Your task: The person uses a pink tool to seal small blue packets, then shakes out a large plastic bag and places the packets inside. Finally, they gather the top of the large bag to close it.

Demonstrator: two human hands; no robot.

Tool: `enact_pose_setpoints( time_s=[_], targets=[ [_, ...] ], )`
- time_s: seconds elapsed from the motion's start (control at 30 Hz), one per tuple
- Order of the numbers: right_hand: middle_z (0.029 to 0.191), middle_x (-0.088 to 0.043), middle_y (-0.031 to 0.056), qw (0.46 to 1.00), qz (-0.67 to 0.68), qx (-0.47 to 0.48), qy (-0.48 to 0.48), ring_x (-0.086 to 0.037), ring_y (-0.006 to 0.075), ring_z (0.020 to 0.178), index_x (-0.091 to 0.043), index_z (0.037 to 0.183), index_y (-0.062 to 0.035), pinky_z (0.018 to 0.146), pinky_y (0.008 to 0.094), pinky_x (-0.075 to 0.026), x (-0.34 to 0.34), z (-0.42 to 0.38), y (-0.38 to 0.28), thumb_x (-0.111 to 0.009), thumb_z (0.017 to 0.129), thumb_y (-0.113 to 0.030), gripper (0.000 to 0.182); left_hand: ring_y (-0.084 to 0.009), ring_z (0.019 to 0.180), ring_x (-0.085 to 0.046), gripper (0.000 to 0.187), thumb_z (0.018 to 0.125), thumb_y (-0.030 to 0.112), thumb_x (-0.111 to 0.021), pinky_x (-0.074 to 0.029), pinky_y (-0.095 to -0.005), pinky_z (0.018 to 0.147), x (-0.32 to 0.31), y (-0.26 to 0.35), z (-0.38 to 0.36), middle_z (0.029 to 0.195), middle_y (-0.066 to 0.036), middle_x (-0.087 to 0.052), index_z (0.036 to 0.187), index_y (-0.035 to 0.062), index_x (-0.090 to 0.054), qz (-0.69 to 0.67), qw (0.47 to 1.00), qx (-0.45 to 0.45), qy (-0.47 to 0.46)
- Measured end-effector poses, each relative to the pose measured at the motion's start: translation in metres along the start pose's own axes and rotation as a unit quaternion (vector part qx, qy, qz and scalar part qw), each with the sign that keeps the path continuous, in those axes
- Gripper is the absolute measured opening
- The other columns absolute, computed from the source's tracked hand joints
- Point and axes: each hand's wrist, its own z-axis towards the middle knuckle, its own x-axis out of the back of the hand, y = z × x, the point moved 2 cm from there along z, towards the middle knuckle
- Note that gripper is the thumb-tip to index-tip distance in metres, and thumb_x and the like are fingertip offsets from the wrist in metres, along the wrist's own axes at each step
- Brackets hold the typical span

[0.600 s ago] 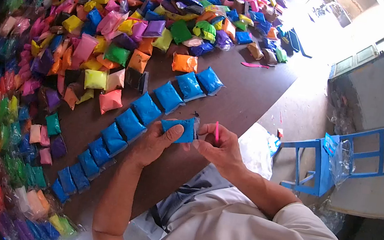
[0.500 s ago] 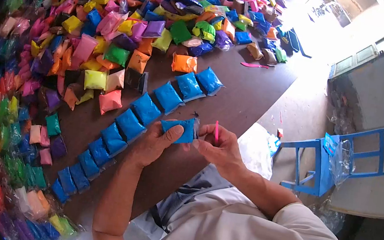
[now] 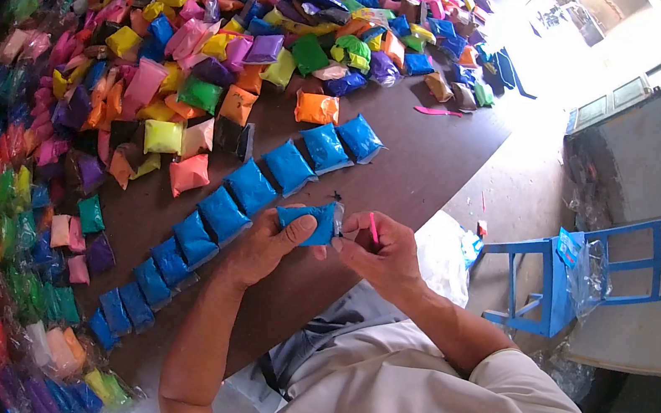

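Observation:
My left hand grips a small blue packet in clear wrap, thumb across its top. At the packet's right end, my right hand pinches close to the clear plastic edge. A thin pink plastic stick is tucked in the right hand's fingers; its lower part is hidden. Beyond the hands, a slanting row of blue packets lies side by side on the brown table. An orange packet sits just past the row.
A big heap of packets in many colours covers the table's far and left sides. Another pink strip lies near the far edge. To the right, a blue chair stands on the floor beside a white plastic bag.
The pink stick has tilted slightly in my right hand. Both hands stay at the blue packet, nearly in the same place.

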Motion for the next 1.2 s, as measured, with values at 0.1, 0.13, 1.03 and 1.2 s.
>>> enact_pose_setpoints(
  time_s=[0.1, 0.13, 1.03, 1.2],
  targets=[
    [0.062, -0.048, -0.0074, 0.999, 0.006, -0.027, -0.039, -0.039, 0.0005, 0.057, -0.062, 0.083, -0.0035, 0.048, 0.02, -0.028, 0.004, 0.006, -0.005, -0.068, 0.082, -0.011, 0.01, -0.0104, 0.083, -0.058, 0.041, 0.094, 0.043, -0.054, -0.044, -0.0285, 0.082, -0.001, 0.005, -0.002, 0.083, -0.002, -0.067, 0.091, 0.0051, -0.067, 0.011, 1.0, 0.013, 0.007],
    [0.062, -0.047, -0.0076, 0.997, 0.019, -0.044, -0.052, -0.038, 0.0004, 0.056, -0.062, 0.084, -0.0031, 0.048, 0.0198, -0.027, 0.004, 0.007, -0.01, -0.068, 0.082, -0.009, 0.009, -0.0104, 0.083, -0.058, 0.041, 0.094, 0.044, -0.054, -0.044, -0.0285, 0.082, -0.001, 0.003, -0.001, 0.082, -0.002, -0.067, 0.091, 0.005, -0.067, 0.013, 1.0, 0.012, 0.005],
    [0.057, -0.041, -0.0054, 0.895, 0.397, -0.139, -0.152, -0.035, 0.0039, 0.045, -0.054, 0.078, -0.0095, 0.039, 0.0217, -0.024, 0.027, 0.018, 0.021, -0.061, 0.089, -0.022, 0.018, -0.011, 0.085, -0.059, 0.04, 0.093, 0.046, -0.053, -0.045, -0.0292, 0.081, 0.0, 0.004, -0.002, 0.081, -0.002, -0.066, 0.093, 0.0081, -0.065, 0.002, 0.999, 0.015, 0.049],
    [0.055, -0.038, -0.0052, 0.998, 0.004, 0.019, 0.064, -0.036, 0.0042, 0.047, -0.053, 0.076, -0.0072, 0.042, 0.0228, -0.027, 0.077, 0.017, 0.023, -0.06, 0.092, -0.021, 0.021, -0.0118, 0.083, -0.059, 0.036, 0.094, 0.042, -0.054, -0.045, -0.0292, 0.082, 0.002, 0.004, -0.002, 0.081, -0.002, -0.067, 0.091, 0.0081, -0.065, 0.016, 1.0, 0.003, 0.012]
  ],
)
